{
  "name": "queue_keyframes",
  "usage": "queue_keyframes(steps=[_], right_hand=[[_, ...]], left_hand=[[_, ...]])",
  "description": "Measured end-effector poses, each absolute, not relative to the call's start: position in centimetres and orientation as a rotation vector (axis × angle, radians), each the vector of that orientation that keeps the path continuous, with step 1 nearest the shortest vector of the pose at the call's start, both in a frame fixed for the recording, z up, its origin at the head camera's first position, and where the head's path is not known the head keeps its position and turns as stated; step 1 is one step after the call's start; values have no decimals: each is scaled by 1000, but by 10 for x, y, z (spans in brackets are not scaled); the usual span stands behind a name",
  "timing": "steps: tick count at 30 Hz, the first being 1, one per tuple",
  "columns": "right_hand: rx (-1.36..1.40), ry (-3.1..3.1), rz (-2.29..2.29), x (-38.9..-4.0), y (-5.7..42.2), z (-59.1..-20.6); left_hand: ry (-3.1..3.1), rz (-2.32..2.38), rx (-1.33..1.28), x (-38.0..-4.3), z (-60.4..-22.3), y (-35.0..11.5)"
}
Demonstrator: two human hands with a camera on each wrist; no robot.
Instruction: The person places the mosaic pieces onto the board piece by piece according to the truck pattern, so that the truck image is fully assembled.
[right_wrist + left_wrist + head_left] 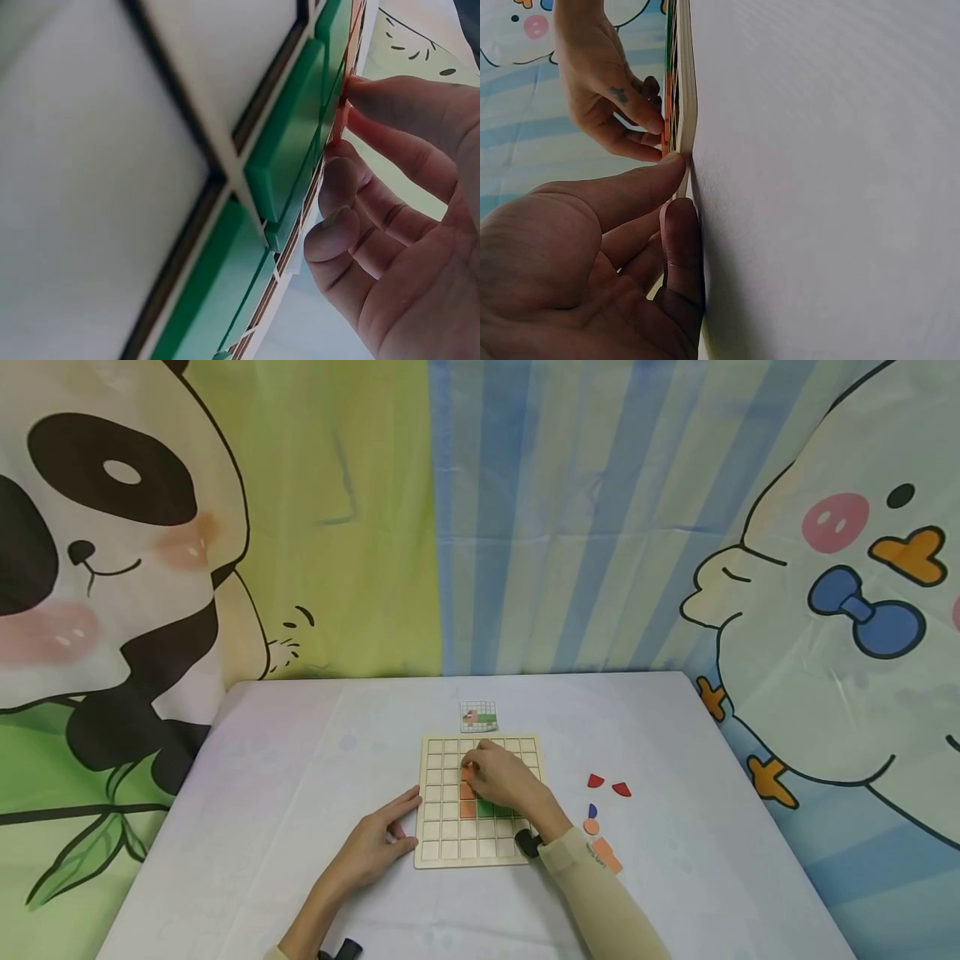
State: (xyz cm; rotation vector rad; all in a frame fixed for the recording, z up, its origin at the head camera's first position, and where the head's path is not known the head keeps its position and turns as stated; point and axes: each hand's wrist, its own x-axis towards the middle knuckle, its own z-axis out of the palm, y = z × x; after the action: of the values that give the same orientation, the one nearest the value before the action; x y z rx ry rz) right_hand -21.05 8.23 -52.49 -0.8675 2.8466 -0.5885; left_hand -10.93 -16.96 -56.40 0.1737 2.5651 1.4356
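Note:
On the table lies a wooden grid board with orange square tiles and green tiles in some cells. My right hand reaches over the board, thumb and forefinger pinching an orange tile at a cell in the upper middle. Its other fingers curl loosely, as the right wrist view shows, beside the green tiles. My left hand rests at the board's left side, fingertip and thumb touching the edge. In the left wrist view, the thumb lies against the board's rim.
Behind the board lies a small pattern card with an orange and green design. To the right are red pieces, a blue half-round piece, an orange disc and orange pieces beside the right sleeve. Printed curtains stand behind the white table.

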Motion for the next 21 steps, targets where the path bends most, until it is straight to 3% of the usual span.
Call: queue_keyframes(steps=[21], right_hand=[[-863, 2800, -624, -207, 83, -522]], left_hand=[[2563, 1427, 170, -109, -564, -170]])
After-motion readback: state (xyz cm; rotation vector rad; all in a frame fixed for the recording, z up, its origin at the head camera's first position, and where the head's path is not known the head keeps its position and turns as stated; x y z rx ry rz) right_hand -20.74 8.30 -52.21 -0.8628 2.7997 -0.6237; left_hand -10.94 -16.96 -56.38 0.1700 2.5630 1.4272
